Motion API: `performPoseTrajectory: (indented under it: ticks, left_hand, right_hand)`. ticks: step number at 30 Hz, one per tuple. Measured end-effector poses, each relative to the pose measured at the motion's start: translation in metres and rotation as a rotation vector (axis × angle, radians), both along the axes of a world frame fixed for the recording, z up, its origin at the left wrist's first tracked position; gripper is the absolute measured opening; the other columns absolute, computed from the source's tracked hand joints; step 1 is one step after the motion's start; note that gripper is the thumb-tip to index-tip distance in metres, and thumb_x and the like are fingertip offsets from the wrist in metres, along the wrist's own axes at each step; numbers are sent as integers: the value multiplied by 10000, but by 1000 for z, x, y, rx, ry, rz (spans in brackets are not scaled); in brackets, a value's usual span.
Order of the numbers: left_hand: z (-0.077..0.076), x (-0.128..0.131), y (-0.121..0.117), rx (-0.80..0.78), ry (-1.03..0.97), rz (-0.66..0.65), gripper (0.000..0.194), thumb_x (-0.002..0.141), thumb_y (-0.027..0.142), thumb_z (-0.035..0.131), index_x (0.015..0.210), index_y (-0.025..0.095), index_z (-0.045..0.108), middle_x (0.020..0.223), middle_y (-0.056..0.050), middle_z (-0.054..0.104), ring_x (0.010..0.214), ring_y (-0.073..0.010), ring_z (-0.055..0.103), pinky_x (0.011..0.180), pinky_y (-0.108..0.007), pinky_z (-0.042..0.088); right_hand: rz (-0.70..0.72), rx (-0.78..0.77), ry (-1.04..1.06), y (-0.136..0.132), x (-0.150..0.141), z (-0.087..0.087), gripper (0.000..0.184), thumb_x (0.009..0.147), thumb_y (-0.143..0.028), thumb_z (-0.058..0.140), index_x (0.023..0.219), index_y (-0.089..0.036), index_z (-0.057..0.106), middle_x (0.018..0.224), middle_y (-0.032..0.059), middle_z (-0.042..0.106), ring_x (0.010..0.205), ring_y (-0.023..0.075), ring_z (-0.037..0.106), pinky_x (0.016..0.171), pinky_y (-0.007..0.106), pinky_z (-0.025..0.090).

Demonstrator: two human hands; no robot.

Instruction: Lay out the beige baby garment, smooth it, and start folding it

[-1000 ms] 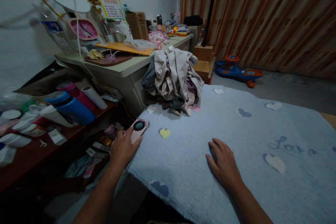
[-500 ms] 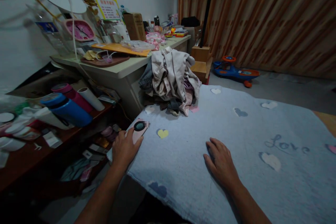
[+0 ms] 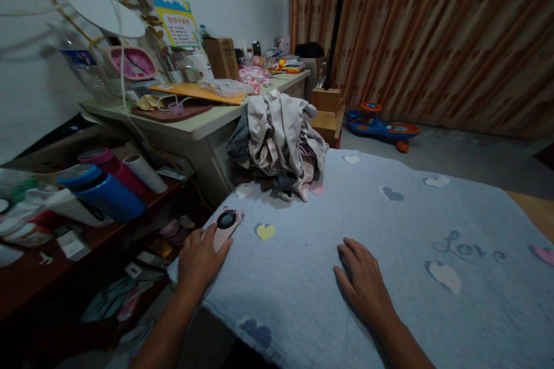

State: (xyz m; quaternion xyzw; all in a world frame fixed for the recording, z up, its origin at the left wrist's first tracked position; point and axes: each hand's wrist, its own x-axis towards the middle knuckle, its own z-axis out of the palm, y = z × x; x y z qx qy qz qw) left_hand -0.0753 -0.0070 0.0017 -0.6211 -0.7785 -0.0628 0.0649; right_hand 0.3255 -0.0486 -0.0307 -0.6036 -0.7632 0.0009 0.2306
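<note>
My left hand (image 3: 198, 260) rests on a pink phone (image 3: 224, 226) that lies at the left corner of a light blue blanket (image 3: 389, 230) printed with hearts; its fingers curl over the phone's lower end. Flat on the blanket near the middle lies my right hand (image 3: 362, 280), fingers stretched out and together, holding nothing. A heap of crumpled clothes (image 3: 281, 141) sits at the blanket's far left edge, beyond both hands.
A cluttered desk (image 3: 203, 118) with a pink clock (image 3: 132, 62) stands behind the clothes. A low shelf (image 3: 64, 242) on the left holds blue and pink bottles (image 3: 104, 193). A toy ride-on car (image 3: 381, 124) sits on the floor by striped curtains (image 3: 454, 34).
Both hands keep their places on the phone and the blanket. The view has tilted slightly upward, so everything sits a little lower in the picture.
</note>
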Motion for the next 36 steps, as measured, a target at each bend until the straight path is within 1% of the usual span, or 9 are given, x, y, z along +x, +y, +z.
performPoseTrajectory:
  ticks: [5,10,15,18,21,27,29,31,36]
  left_hand:
    - [-4,-1,0,-8,-14,7,643,913,573,395,1375,145,529,1188,-176,544,1109,-344,541,962,-440,428]
    - [-6,1,0,-4,-18,43,645,920,559,394,1419,159,474,1373,-201,441,1213,-362,503,1006,-472,411]
    - [6,12,3,41,-58,81,668,895,554,460,1438,167,439,1479,-208,329,1341,-412,384,1040,-536,391]
    - [24,26,13,164,-79,10,647,896,528,493,1434,174,439,1518,-196,282,1383,-403,327,1082,-544,363]
    - [50,48,33,270,-128,-131,611,886,493,551,1411,194,458,1512,-173,314,1387,-364,332,1111,-525,352]
    - [103,99,93,316,-240,-550,544,888,449,580,1372,216,495,1465,-140,381,1390,-319,344,1153,-502,325]
    - [116,116,118,285,-284,-638,555,873,427,609,1369,202,502,1464,-150,376,1384,-314,353,1149,-485,333]
    - [127,131,143,295,-301,-647,572,838,401,655,1354,191,522,1480,-160,343,1407,-339,310,1155,-499,309]
    - [148,156,193,327,-346,-491,592,819,350,670,1375,208,523,1564,-175,228,1468,-438,131,1131,-590,261]
  right_hand:
    - [-13,12,-8,-1,1,-4,402,901,-328,538,1279,-198,582,1388,134,544,1290,290,490,1070,488,423]
    - [-11,31,-2,-1,2,-6,397,897,-326,548,1273,-206,588,1386,129,550,1287,292,499,1064,492,434]
    - [-8,68,15,0,2,-9,399,893,-329,555,1277,-225,585,1380,121,562,1272,296,519,1044,498,459]
    - [-3,84,22,-1,3,-12,408,886,-327,561,1284,-241,582,1381,114,564,1268,300,526,1038,501,464]
    - [2,98,25,0,4,-14,407,887,-335,561,1283,-243,583,1382,111,563,1268,302,526,1031,499,468]
    - [0,107,25,1,4,-16,389,887,-320,560,1266,-239,590,1372,108,570,1253,297,538,1028,496,471]
    - [-1,117,18,1,3,-16,381,886,-314,561,1256,-232,593,1362,111,576,1243,296,545,1022,499,476]
    - [-1,126,13,0,3,-16,377,883,-309,565,1250,-227,596,1356,114,580,1237,295,549,1016,498,481]
    - [-14,121,8,0,2,-15,383,878,-302,567,1255,-242,595,1353,106,583,1237,293,551,1022,495,480]
